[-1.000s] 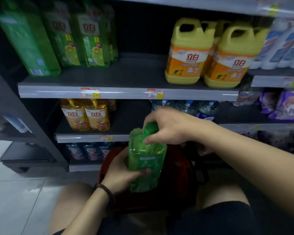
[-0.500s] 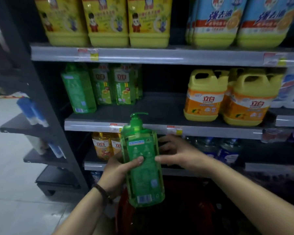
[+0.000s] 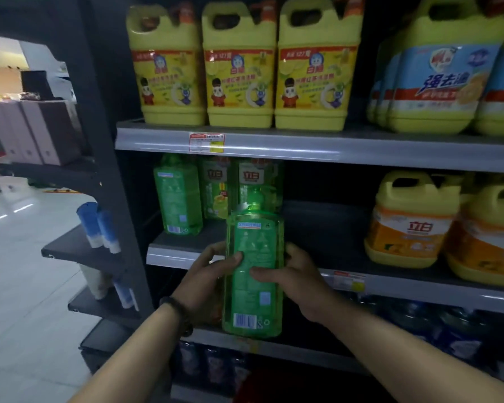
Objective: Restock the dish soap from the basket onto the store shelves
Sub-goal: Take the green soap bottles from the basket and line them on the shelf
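Note:
A green pump bottle of dish soap (image 3: 253, 274) stands upright in the air in front of the middle shelf (image 3: 317, 228), its back label and barcode facing me. My left hand (image 3: 207, 280) grips its left side and my right hand (image 3: 297, 277) grips its right side, thumbs across the label. Three more green soap bottles (image 3: 181, 196) stand on the left end of that shelf, behind the held one. The red basket (image 3: 262, 385) shows only as a dark red edge at the bottom, mostly hidden.
Yellow jugs (image 3: 239, 65) fill the top shelf, with blue-labelled jugs (image 3: 437, 71) to their right. Orange-labelled yellow jugs (image 3: 410, 222) stand on the middle shelf's right. Bare shelf lies between them and the green bottles. A dark upright post (image 3: 108, 158) and side shelves lie left.
Both hands have raised the green bottle from down at the basket up to the middle shelf's front edge. The view has tilted upward, and the right hand moved from the pump to the bottle's side.

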`<state>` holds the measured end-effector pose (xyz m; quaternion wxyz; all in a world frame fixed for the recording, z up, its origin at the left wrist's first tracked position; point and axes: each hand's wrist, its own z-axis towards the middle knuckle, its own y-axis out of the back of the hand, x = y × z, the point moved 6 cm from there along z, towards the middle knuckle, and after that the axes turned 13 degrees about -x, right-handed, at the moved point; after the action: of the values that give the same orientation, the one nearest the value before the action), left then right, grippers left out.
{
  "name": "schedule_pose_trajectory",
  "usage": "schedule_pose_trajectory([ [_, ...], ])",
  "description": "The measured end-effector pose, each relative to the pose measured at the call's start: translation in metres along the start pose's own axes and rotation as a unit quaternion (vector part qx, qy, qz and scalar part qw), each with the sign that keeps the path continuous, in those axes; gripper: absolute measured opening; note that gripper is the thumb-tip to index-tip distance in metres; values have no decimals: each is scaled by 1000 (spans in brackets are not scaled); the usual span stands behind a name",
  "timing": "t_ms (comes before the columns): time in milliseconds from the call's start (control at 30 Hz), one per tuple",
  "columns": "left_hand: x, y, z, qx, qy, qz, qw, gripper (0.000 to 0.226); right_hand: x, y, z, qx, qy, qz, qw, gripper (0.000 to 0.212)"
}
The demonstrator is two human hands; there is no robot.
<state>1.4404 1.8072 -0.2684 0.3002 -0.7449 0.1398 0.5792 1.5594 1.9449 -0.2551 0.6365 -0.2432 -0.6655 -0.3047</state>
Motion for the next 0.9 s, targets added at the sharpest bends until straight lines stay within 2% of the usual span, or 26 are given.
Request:
schedule_pose_trajectory([
  [100,-5,11,20,-14,-52,60,997,42,9,-12,28,-16,-10,13,1000,46],
  [300,-30,31,63,-40,-111,130,985,49,25,-41,90,-52,21,1,998,52],
  [433,-42,39,87,-60,-144,149,977,82,39,-61,129,-58,27,5,998,66],
  [500,-46,39,93,-72,-167,176,968,87,42,-71,144,-63,38,18,997,79],
  [533,-48,40,95,-87,-174,192,962,89,45,-75,150,-62,50,19,997,79],
  [667,-45,51,117,-152,-187,290,926,120,45,-90,167,-65,98,36,992,62],
  [800,-36,43,112,-150,-198,357,900,130,23,-102,178,-45,127,20,991,68],
  [900,-25,45,115,-147,-194,397,885,126,23,-106,189,-29,141,-6,990,68],
])
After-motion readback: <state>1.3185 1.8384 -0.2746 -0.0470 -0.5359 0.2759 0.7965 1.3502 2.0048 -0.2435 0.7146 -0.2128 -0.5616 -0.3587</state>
